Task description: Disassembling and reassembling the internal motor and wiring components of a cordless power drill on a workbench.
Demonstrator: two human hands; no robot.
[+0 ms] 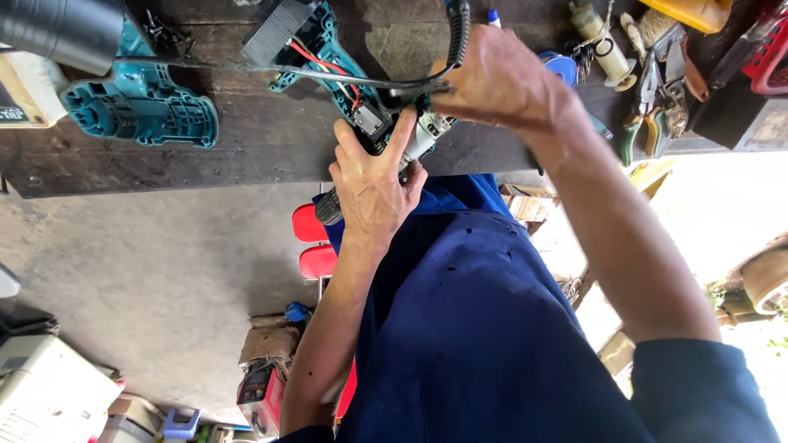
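Note:
An opened teal power-drill housing (pixel 328 57) lies on the dark wooden bench (pixel 246 156), with red and black wires and a small switch block (pixel 371 121) showing inside. My left hand (pixel 371 184) grips the drill's metal motor and chuck part (pixel 423 135) at the bench edge, its index finger stretched up beside the switch block. My right hand (pixel 497 82) is closed on the black power cable (pixel 458 33) and thin wires just right of the housing. Its fingertips are hidden behind the cable.
A second teal housing half (pixel 139 102) and a black cylinder (pixel 61 29) lie at the left of the bench. Pliers (pixel 648 111), a blue tape roll (pixel 562 66) and other tools crowd the right. Red stool seats (pixel 316 242) and a white machine (pixel 49 394) are on the floor.

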